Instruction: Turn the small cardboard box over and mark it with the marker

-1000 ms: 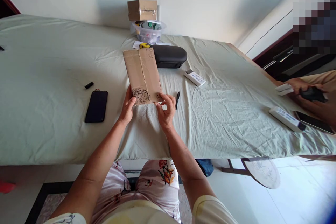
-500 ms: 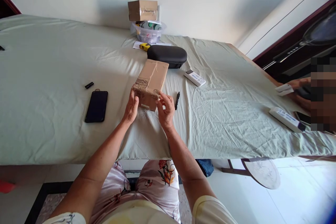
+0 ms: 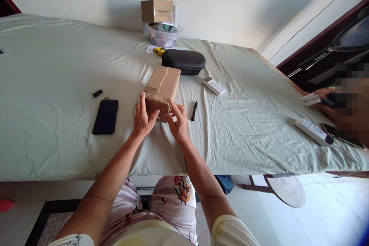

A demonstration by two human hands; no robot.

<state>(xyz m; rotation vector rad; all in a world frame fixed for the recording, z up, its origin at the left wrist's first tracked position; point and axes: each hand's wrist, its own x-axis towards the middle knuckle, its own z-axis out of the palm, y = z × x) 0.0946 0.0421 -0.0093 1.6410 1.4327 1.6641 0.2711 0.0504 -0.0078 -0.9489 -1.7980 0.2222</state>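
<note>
Spreading left hand (image 3: 143, 121) wide at near left corner of scribbled cardboard box (image 3: 165, 84), gripping nothing. Bending right hand (image 3: 179, 125) into loose half-curl at near right corner; not being able to tell whether pinching or merely touching. Seeing box resting on green cloth (image 3: 57, 65), just in front of black case (image 3: 183, 61), between phone (image 3: 105, 117) and pen (image 3: 194, 110).

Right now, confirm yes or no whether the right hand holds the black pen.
No, the black pen lies on the green cloth, apart from the right hand.
</note>
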